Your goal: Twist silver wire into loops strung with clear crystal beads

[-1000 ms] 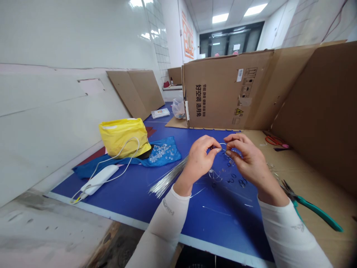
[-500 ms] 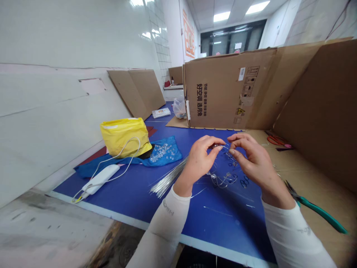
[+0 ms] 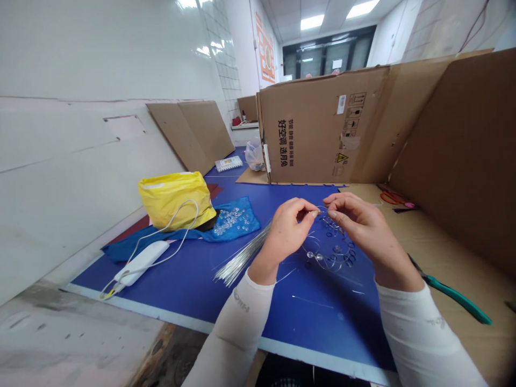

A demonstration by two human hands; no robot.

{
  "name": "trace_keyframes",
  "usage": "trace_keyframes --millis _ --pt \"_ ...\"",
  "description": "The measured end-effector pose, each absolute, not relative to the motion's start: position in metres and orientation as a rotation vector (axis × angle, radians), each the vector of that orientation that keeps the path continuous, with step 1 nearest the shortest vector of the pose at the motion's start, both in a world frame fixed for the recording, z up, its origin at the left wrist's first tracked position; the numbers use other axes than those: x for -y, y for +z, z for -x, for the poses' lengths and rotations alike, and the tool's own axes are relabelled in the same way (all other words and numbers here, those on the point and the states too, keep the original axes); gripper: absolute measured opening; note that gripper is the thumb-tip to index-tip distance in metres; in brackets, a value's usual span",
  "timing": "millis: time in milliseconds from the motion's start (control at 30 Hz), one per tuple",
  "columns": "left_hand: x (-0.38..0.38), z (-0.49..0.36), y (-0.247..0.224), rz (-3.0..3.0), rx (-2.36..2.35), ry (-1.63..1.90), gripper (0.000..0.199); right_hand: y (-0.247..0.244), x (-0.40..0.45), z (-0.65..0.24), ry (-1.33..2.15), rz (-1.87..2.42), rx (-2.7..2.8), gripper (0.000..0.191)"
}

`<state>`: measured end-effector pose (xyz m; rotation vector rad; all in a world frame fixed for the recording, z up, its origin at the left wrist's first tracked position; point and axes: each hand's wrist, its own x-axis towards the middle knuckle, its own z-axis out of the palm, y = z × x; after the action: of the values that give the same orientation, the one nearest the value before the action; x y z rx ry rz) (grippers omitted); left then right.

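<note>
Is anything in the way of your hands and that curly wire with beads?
No, nothing visible is. The left hand and right hand pinch the curly beaded wire at its top. The bundle of straight wires lies beside the left hand, out of the way.

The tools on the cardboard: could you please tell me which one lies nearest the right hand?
The green-handled pliers, beside the right hand; the red-handled scissors lie farther back.

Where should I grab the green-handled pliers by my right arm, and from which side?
Take the pliers by the teal handle, coming from above and the right with your right hand. The handle runs out toward the lower right, clear of your sleeve, and lies on the cardboard, so that end looks easiest to close your fingers around. The metal head sits close to your forearm.
</note>
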<state>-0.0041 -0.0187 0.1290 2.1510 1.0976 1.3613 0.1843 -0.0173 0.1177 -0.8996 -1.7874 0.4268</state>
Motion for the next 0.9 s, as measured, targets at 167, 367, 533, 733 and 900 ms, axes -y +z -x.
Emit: trace_keyframes --millis 167,367,533,733,900 --pt "0.018 0.0 0.127 -2.054 -1.124 1.361 0.009 0.118 0.018 -0.182 0.314 0.909 1.825 0.006" --pt "0.018 0.001 0.127 -1.986 -1.058 1.314 0.009 0.119 0.021 -0.179 0.181 0.924 1.833 0.008" --pt "0.021 0.005 0.131 -1.977 -1.031 1.258 0.011 0.119 0.022 -0.179 0.173 0.895 1.833 0.009" --pt "0.021 0.007 0.131 -1.915 -0.946 1.287 0.011 0.121 0.027 -0.178 0.166 0.871 1.821 0.009" --pt "0.024 0.007 0.132 -1.865 -0.92 1.36 0.006 0.123 0.03 -0.176 0.161 0.855 1.815 0.013"
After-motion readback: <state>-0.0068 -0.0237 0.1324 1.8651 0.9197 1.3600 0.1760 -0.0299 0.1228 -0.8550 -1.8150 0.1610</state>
